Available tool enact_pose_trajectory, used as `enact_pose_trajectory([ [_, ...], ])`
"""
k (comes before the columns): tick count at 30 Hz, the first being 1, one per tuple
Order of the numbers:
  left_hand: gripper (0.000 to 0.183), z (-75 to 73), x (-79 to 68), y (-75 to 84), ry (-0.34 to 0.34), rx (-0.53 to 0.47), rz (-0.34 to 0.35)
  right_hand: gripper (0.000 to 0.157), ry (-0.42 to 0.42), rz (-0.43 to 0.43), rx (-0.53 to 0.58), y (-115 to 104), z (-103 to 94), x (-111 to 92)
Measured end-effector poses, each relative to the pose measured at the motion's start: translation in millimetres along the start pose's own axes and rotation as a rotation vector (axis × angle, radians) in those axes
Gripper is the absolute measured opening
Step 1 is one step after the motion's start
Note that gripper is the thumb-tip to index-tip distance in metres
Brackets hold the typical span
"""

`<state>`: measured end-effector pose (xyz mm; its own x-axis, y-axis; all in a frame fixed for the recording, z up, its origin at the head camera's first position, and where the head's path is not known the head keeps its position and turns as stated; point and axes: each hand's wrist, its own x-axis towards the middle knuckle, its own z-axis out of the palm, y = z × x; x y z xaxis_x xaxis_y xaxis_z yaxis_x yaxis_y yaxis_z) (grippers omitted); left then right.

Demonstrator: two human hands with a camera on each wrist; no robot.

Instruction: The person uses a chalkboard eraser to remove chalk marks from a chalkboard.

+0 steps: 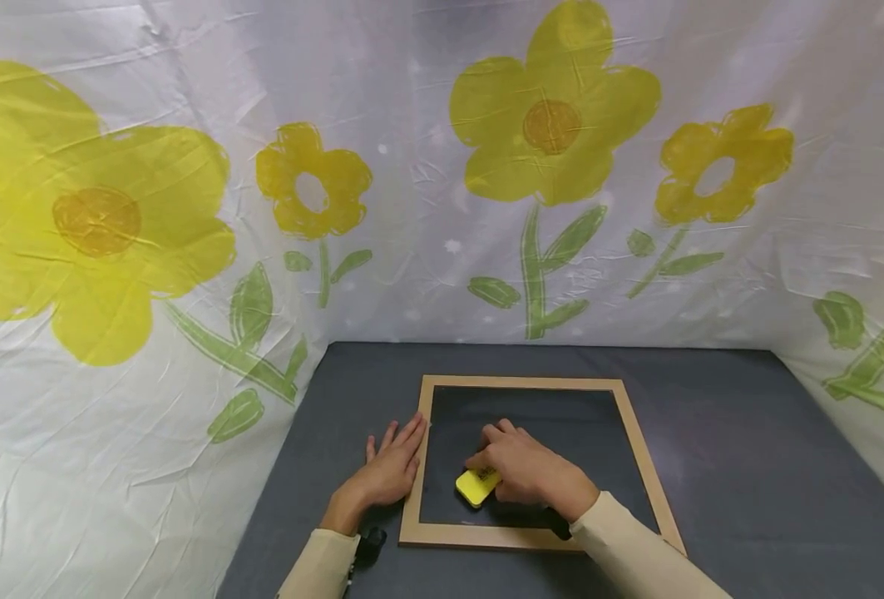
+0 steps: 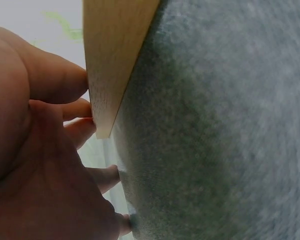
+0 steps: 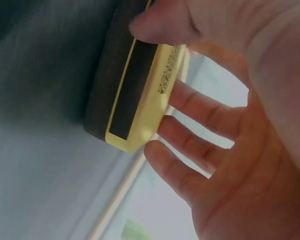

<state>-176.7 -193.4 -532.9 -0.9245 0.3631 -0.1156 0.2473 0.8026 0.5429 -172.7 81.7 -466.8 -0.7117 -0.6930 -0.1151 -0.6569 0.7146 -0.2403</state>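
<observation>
A yellow board eraser (image 1: pixel 477 485) lies against a blackboard (image 1: pixel 531 433) with a light wooden frame. My right hand (image 1: pixel 524 466) grips the eraser over the board's lower middle. In the right wrist view the thumb is on one side of the eraser (image 3: pixel 150 95) and the fingers on the other, its dark felt side facing the board. My left hand (image 1: pixel 385 470) rests at the frame's left edge with fingers extended. From the left wrist view, its thumb and fingertips touch the outer side of the wooden frame (image 2: pixel 110 60), and the other fingers reach down to the cloth.
The board lies on a table with a dark grey cloth (image 1: pixel 741 466). A white curtain (image 1: pixel 412 274) printed with yellow flowers hangs behind and along the sides. Near the left wrist is a small black object (image 1: pixel 370 545).
</observation>
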Motion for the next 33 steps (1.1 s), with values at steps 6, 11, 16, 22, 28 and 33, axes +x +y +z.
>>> enact_pose_trajectory([
  [6, 0.065, 0.7, 1.1, -2.5, 0.004, -0.005, 0.022, 0.052, 0.092, 0.064, 0.081, 35.3, -33.6, -28.0],
  [11, 0.065, -1.6, 2.3, 0.5, 0.009, -0.008, 0.023, 0.053, 0.215, 0.195, 0.08, 69.3, -72.4, -59.2],
  [16, 0.065, -1.1, 3.5, 1.9, 0.009, 0.007, 0.013, 0.058, 0.291, 0.398, 0.086, 103.3, -95.9, -97.5],
  [22, 0.066, 0.5, 1.9, -0.8, 0.006, -0.006, 0.0, 0.075, 0.29, 0.669, 0.179, 137.5, -97.4, -144.4],
  [28, 0.066, -0.9, 0.3, -1.6, 0.005, -0.014, -0.004, 0.088, 0.247, 0.845, 0.228, 160.4, -77.7, -174.6],
  [33, 0.066, 1.4, 0.9, -1.0, 0.004, -0.023, -0.011, 0.08, 0.239, 0.916, 0.255, 168.3, -49.6, -181.9],
])
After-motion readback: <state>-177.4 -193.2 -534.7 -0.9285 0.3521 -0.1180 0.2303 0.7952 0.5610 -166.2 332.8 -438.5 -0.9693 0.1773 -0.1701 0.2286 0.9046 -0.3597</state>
